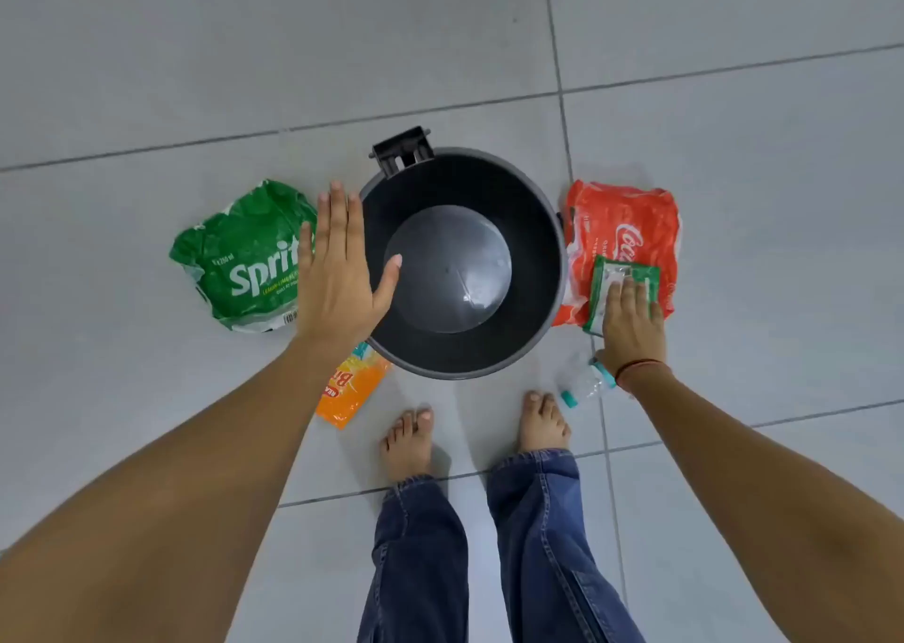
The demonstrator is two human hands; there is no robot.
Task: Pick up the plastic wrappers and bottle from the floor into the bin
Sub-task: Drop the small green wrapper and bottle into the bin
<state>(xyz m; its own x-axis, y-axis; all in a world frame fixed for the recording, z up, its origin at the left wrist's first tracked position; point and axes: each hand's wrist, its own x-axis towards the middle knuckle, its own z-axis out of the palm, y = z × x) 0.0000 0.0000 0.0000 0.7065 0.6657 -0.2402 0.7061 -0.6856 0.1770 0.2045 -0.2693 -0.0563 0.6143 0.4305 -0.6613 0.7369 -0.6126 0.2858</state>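
A round dark grey bin (538, 231) stands open on the floor, nothing inside it. Left of it lies a green Sprite wrapper (239, 261). My left hand (337, 280) hovers flat with fingers apart between that wrapper and the bin's left rim, holding nothing. A red Coca-Cola wrapper (621, 231) lies right of the bin. My right hand (631, 319) grips a small green-and-white wrapper (619, 275) over it. An orange wrapper (350, 393) lies by the bin's near left side, partly under my forearm. A clear bottle (584, 385) with a teal cap lies near my right wrist.
My bare feet (406, 442) and jeans-clad legs stand just in front of the bin. A black hinge bracket (403, 151) sticks out at the bin's far rim. Grey floor tiles (244, 55) stretch all around.
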